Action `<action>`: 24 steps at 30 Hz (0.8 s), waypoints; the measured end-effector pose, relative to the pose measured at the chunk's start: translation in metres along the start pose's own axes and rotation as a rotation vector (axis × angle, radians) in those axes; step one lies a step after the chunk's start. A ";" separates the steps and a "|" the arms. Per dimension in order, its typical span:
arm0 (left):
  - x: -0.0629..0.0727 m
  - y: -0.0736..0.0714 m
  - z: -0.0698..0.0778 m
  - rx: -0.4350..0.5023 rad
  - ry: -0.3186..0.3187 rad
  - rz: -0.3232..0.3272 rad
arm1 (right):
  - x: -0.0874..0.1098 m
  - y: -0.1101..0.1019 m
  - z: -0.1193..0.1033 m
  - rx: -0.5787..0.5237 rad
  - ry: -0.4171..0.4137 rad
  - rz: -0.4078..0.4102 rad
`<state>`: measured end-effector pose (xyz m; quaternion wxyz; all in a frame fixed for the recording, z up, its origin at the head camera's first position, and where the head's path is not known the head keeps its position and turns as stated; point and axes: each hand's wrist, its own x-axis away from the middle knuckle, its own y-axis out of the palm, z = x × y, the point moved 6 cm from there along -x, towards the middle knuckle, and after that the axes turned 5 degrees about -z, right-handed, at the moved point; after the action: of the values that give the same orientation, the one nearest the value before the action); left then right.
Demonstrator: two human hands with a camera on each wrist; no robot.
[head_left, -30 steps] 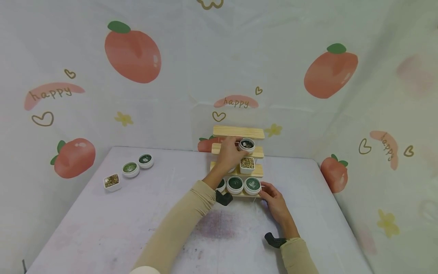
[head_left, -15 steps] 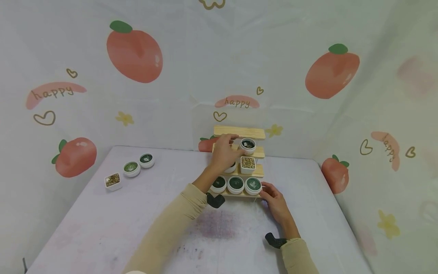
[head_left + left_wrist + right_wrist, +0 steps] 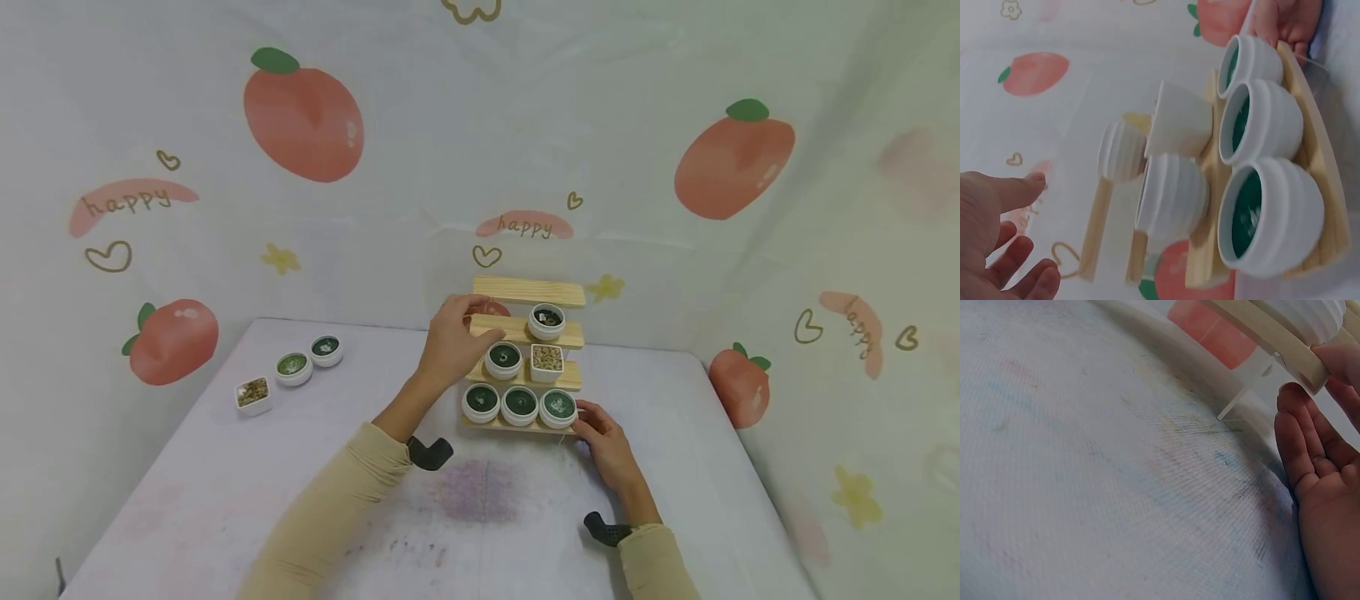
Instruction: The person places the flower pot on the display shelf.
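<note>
A tiered wooden display rack [image 3: 528,291] stands at the back of the table. Three round white pots, one of them this pot [image 3: 521,406], line its lowest step. A round pot [image 3: 503,360] and a square pot [image 3: 547,363] with grainy contents sit one step higher. Above them is a single round pot [image 3: 547,321]. My left hand [image 3: 450,342] hovers left of the upper steps, holding nothing, fingers apart in the left wrist view. At the lowest step's right end, my right hand [image 3: 611,450] pinches the plank, thumb on top and fingers below in the right wrist view.
On the table's left side stand a square pot [image 3: 252,395] with grainy contents and two round pots, one light green [image 3: 293,368] and one dark green [image 3: 327,351]. A printed cloth [image 3: 420,150] hangs behind the table.
My left hand has let go of the round pot on the upper step and drawn away to the left. The pot stays there. My right hand has kept its place.
</note>
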<state>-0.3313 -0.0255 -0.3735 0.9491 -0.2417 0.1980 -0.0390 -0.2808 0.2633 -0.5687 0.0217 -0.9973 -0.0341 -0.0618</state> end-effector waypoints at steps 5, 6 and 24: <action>0.014 -0.022 -0.014 -0.016 0.010 0.053 | 0.000 -0.001 0.000 0.018 0.012 -0.004; 0.017 -0.026 -0.018 -0.011 0.017 0.063 | 0.000 -0.001 -0.001 0.014 0.016 -0.005; 0.079 -0.104 -0.086 -0.002 -0.076 0.194 | 0.001 0.002 -0.002 0.016 0.020 -0.007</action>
<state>-0.2902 -0.1681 -0.4214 0.9550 -0.2234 0.1845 0.0625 -0.2802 0.2609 -0.5665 0.0296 -0.9963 -0.0378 -0.0715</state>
